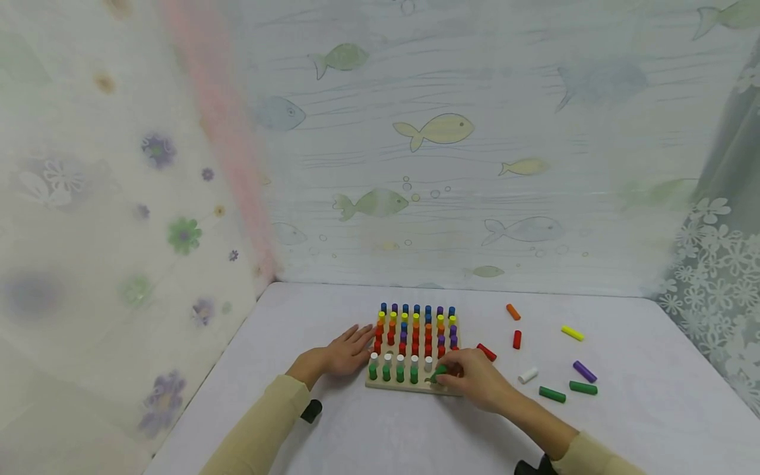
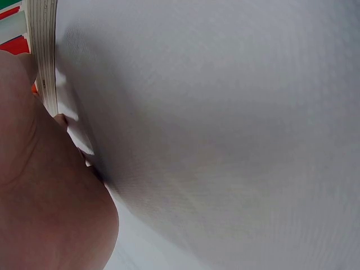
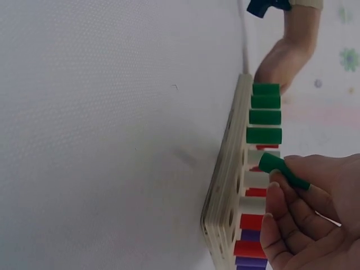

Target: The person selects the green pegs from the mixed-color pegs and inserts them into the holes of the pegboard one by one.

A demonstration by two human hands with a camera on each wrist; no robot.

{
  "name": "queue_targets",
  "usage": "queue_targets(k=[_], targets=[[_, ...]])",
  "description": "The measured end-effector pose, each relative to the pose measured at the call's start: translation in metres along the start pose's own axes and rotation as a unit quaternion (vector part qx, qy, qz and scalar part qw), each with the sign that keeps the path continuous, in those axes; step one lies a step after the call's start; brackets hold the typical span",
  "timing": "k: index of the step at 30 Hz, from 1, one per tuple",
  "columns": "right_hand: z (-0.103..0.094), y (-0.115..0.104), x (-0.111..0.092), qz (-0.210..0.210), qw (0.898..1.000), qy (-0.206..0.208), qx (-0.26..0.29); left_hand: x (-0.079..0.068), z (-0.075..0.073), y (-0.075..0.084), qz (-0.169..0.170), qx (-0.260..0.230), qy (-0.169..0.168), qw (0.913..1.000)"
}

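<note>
A wooden pegboard (image 1: 392, 386) lies on the table, with rows of coloured pegs standing upright in it. My right hand (image 1: 477, 377) pinches a green peg (image 3: 278, 167) between thumb and fingers. Tilted, the peg is held over the right part of the front row, where bare holes show in the right wrist view. Several green pegs (image 3: 264, 117) stand along the left part of that row, with white pegs (image 1: 400, 361) behind them. At the board's left side rests my left hand (image 1: 347, 353), fingers stretched along its edge; the left wrist view shows it beside the layered wooden edge (image 2: 44, 56).
Loose pegs lie to the right of the board: green (image 1: 552, 394), white (image 1: 528, 375), purple (image 1: 584, 371), yellow (image 1: 572, 333), red (image 1: 517, 340) and orange (image 1: 513, 312). A white cloth covers the table (image 1: 356, 439). Behind it hangs a fish-patterned curtain (image 1: 386, 251).
</note>
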State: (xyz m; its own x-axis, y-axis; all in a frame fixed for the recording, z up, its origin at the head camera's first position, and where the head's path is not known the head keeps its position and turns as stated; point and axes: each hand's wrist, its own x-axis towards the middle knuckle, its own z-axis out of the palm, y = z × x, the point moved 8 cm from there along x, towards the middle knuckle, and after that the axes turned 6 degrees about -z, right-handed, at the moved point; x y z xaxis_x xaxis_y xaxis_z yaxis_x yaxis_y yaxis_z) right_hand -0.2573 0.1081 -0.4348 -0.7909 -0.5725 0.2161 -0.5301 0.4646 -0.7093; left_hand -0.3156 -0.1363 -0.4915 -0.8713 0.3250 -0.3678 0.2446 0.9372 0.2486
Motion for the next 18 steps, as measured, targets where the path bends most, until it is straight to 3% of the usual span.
queue_targets(k=[18], targets=[[0.017,0.004,0.009,0.022,1.000,-0.014,0.000,0.006,0.005,-0.009,-0.015,-0.011,0.000,0.9998]])
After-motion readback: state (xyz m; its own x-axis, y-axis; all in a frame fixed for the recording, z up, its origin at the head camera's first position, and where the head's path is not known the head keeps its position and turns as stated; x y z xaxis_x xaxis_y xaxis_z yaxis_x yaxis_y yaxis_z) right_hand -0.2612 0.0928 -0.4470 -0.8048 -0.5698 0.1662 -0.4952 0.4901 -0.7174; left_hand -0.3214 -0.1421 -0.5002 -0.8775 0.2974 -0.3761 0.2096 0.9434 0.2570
